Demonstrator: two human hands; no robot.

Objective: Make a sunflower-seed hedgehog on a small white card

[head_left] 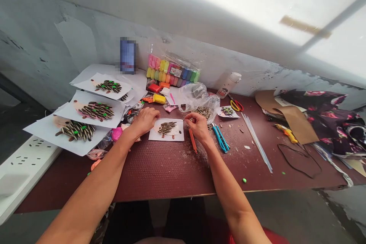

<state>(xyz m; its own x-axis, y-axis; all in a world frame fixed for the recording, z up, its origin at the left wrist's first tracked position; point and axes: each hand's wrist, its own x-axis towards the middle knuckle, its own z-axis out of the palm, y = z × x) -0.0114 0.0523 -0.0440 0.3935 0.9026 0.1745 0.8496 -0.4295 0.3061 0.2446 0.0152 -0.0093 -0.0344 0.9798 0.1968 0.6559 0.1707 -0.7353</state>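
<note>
A small white card (153, 135) lies on the table before me, with a hedgehog of pale clay (175, 129) on it. Striped sunflower seeds (167, 126) stick up from its back as spines. My left hand (146, 120) rests at the card's upper left corner, its fingers curled together; whatever lies under the fingertips is hidden. At the right edge, my right hand (198, 126) has thumb and forefinger pinched together, on something too small to make out. Below that hand lies an orange pen-like tool (193, 141), beside a blue cutter (220, 138).
Finished hedgehog sheets (94, 109) are stacked left, near a white power strip (31, 160). Behind are packs of coloured clay (171, 72), a plastic bag (197, 97) with seeds (202, 112), and a bottle (228, 85). Scissors (236, 105), glue sticks (257, 143) and a glue gun (287, 133) lie right.
</note>
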